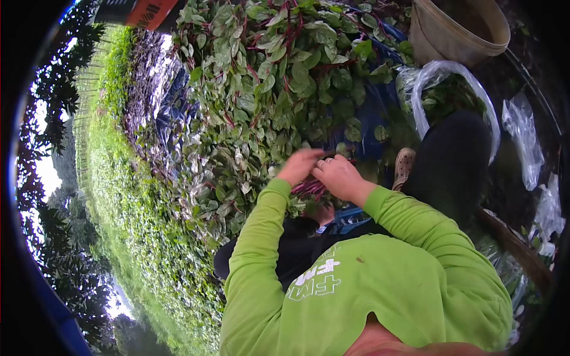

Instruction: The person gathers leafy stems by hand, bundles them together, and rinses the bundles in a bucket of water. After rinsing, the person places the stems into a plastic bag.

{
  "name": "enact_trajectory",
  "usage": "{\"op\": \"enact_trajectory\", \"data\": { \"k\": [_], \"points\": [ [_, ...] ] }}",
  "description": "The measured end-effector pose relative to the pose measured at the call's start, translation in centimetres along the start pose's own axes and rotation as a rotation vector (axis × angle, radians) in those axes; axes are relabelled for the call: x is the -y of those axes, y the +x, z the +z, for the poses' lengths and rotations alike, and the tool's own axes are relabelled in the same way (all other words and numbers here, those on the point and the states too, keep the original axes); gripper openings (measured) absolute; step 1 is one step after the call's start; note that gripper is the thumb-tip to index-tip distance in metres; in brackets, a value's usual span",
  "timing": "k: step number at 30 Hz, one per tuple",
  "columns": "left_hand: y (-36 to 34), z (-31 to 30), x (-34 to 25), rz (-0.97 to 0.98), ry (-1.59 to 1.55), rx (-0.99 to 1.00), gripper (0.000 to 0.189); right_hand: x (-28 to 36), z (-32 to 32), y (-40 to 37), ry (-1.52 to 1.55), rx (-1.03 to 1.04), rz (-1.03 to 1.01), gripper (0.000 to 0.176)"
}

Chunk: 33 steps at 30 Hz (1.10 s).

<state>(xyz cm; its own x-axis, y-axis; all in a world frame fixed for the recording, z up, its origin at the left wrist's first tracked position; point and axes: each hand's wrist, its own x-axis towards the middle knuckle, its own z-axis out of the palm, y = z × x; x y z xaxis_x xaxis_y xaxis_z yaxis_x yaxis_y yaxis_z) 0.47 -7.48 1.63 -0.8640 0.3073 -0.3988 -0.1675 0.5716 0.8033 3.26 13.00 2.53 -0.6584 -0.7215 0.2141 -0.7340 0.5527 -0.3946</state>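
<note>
My right hand (341, 177), with a ring on one finger, is closed around a bunch of purple-red leafy stems (309, 188) in front of my lap. My left hand (301, 166) meets it at the top of the bunch, fingers drawn together and slightly blurred. What its fingertips pinch is hidden. The cut stem ends point back towards me, below both hands. Just beyond lies a big heap of leafy greens with purple stems (261, 83), spread over a blue tarp (374, 118).
A pale bucket (424, 35) stands at the far right. Near it, a clear plastic bag (421, 98) holds greens. Further loose plastic bags (522, 139) lie at the right edge. A wooden pole (516, 249) lies beside my right leg (454, 166). An orange-and-black container (148, 13) stands far left.
</note>
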Motion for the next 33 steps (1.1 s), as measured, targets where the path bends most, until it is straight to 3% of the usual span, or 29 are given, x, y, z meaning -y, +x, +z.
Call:
{"op": "enact_trajectory", "data": {
  "k": [1,6,9,11,13,14,15,16,18,20,23,26,27,28,29,30,31,32,33],
  "points": [
    [-0.8,1.1,-0.2,-0.095,-0.335,0.138,0.042,-0.3,-0.3,0.0,0.043,-0.022,0.013,0.009],
    [-4.0,3.5,-2.9,0.057,-0.364,0.044,0.099,-1.8,-1.9,0.4,0.352,-0.002,0.169,0.015],
    [-3.8,1.7,-5.7,0.159,0.136,-0.001,0.123,-2.3,-3.1,1.6,0.329,0.063,0.227,0.023],
    [-4.0,0.6,-8.8,0.106,0.437,-0.101,0.115,-2.9,-4.2,2.8,0.328,0.069,0.202,0.031],
    [-3.2,-0.8,-10.8,0.268,0.551,-0.175,0.108,-3.9,-6.2,4.6,0.222,0.083,0.131,0.036],
    [-2.6,-1.5,-11.6,0.333,0.62,-0.185,0.107,-3.4,-10.7,5.5,0.07,0.243,0.105,0.05],
    [-2.0,-2.2,-12.2,0.401,0.69,-0.196,0.106,-4.6,-11.7,5.6,-0.042,0.156,-0.054,0.077],
    [-1.2,-2.8,-12.7,0.561,0.781,-0.252,0.105,-5.3,-12.5,5.7,-0.102,0.041,-0.12,0.073],
    [-0.1,-4.0,-14.6,0.599,0.797,-0.296,0.107,-6.4,-14.6,6.0,-0.019,0.041,-0.089,0.065],
    [1.0,-4.1,-16.5,0.57,0.783,-0.301,0.11,-7.1,-17.4,6.6,0.275,0.263,0.103,0.055],
    [4.4,-3.5,-17.4,0.489,0.486,-0.151,0.115,-9.2,-15.1,5.7,0.137,0.017,0.156,0.033],
    [10.0,-8.8,-19.9,0.2,0.263,0.576,0.127,-9.0,-14.5,5.3,-0.023,0.014,0.191,0.016],
    [13.0,-10.8,-21.3,0.196,0.281,0.783,0.127,-8.6,-14.9,5.5,-0.044,0.07,0.185,0.012],
    [16.4,-11.7,-22.1,0.251,0.207,0.759,0.12,-8.2,-14.8,5.7,-0.072,0.117,0.174,0.01],
    [20.3,-11.6,-21.7,0.201,0.029,0.653,0.104,-8.0,-14.6,5.8,-0.097,0.164,0.16,0.009],
    [24.3,-10.8,-22.9,0.359,0.396,0.439,0.073,-7.8,-14.8,5.8,-0.089,0.225,0.147,0.009],
    [30.0,-8.3,-21.5,0.419,0.506,0.291,0.045,-7.7,-15.0,5.9,-0.081,0.285,0.134,0.009],
    [33.1,-5.9,-21.3,0.611,0.541,0.073,0.034,-7.8,-15.0,6.0,-0.067,0.299,0.117,0.009],
    [38.2,-3.5,-19.1,0.699,0.58,0.046,0.034,-7.8,-15.2,6.5,-0.091,0.361,0.113,0.008]
  ]
}}
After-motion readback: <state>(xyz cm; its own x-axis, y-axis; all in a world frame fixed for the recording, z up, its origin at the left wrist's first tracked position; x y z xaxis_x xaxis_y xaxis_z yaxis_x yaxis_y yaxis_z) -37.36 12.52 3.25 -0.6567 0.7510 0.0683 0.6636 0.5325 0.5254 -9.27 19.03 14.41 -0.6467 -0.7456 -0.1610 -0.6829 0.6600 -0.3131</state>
